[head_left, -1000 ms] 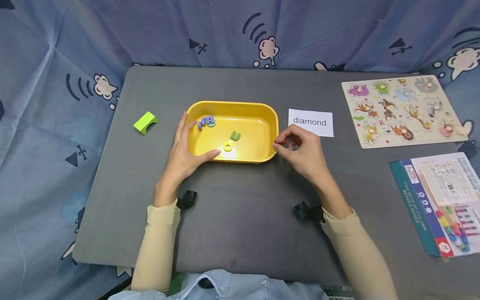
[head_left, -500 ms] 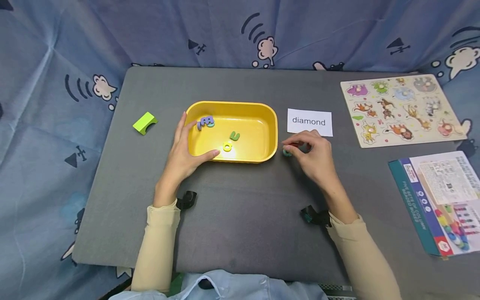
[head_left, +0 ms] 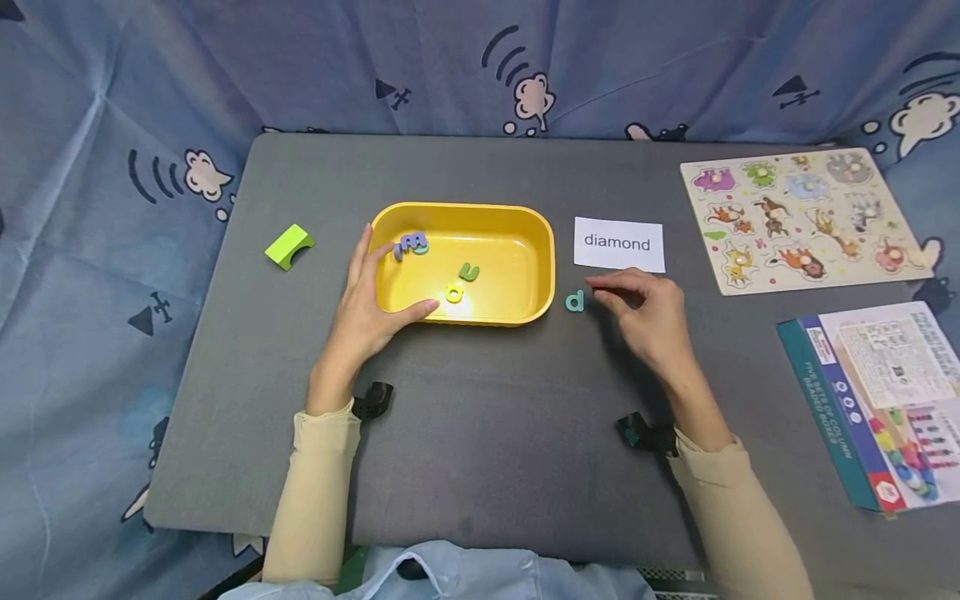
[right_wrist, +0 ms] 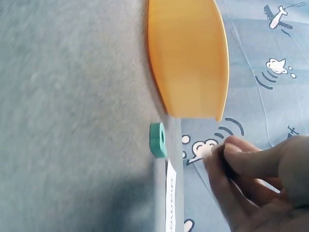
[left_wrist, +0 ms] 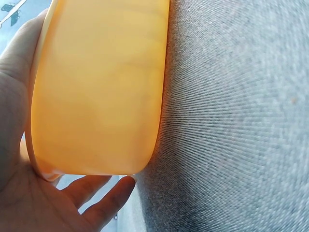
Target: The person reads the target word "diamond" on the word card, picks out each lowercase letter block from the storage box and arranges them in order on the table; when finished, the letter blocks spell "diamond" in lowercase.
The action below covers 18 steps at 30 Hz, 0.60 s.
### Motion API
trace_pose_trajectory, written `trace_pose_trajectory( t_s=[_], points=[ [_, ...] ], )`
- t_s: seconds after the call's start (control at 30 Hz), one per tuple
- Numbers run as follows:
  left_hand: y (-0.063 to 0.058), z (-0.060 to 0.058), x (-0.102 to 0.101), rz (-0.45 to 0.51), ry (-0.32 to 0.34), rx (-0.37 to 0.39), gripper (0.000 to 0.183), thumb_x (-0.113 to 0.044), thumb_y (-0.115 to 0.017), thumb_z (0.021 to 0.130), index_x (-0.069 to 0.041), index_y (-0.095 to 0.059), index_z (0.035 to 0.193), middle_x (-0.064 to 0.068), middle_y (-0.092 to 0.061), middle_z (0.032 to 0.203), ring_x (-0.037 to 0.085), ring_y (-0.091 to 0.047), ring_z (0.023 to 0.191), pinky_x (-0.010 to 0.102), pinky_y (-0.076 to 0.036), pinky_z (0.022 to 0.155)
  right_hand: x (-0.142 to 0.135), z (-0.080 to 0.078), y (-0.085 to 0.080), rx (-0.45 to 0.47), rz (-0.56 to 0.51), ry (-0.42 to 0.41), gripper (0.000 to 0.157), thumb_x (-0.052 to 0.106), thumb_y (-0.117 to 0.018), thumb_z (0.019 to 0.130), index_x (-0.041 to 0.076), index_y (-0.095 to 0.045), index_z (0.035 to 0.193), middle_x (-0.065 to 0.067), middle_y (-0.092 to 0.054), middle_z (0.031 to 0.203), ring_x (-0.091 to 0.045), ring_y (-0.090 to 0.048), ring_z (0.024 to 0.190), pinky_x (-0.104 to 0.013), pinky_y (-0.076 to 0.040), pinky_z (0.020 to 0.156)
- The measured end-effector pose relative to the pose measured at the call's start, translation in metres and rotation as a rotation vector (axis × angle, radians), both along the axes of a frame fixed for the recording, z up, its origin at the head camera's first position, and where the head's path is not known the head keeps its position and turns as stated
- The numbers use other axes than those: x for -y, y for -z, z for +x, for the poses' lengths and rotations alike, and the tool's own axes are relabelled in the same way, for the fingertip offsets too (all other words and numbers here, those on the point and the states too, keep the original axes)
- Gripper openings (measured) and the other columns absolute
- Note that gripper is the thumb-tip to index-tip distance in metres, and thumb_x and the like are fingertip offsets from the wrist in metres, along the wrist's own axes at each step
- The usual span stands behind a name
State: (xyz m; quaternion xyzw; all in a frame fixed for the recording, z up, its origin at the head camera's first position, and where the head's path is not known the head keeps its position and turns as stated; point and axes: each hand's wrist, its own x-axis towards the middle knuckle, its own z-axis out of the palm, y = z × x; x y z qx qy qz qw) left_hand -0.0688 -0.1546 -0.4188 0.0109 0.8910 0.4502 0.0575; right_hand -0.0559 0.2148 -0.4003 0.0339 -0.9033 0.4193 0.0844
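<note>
Right-hand fingers in a pinch round a dark piece

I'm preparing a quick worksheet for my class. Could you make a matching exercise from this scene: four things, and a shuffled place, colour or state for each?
1. letter d
2. left hand
3. word card
4. arch block

A. lime green
B. white, printed "diamond"
C. on the table, between the yellow tray and the right hand
D. gripping the tray

Pairs: 1-C, 2-D, 3-B, 4-A
</note>
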Motion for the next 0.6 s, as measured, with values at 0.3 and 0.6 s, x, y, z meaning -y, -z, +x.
trace_pose_trajectory(
  t_s=[0.3, 0.6],
  points=[
    [0.0008, 0.0004, 0.0004, 0.003, -0.001, -0.003, 0.099, -0.048, -0.091, 0.081, -0.018, -0.041, 0.161, -0.018, 0.002, 0.179, 0.031, -0.019, 0.164, 0.067, -0.027, 0.125, -0.0061, 0.0014, 0.0007, 0.019, 0.077, 0.018, 0.014, -0.006, -0.079, 0.090, 0.002, -0.085, 0.101, -0.018, -0.081, 0.101, -0.033, -0.072, 0.098, -0.028, -0.044, 0.084],
    [0.0006, 0.0005, 0.0003, 0.000, 0.003, -0.002, 0.097, -0.048, -0.090, 0.081, -0.017, -0.043, 0.160, -0.020, 0.002, 0.178, 0.031, -0.020, 0.164, 0.068, -0.027, 0.124, -0.0077, 0.0010, 0.0085, 0.127, 0.190, 0.012, 0.010, -0.002, -0.078, 0.093, -0.001, -0.081, 0.103, -0.020, -0.080, 0.095, -0.031, -0.073, 0.082, -0.022, -0.046, 0.070]
  ],
)
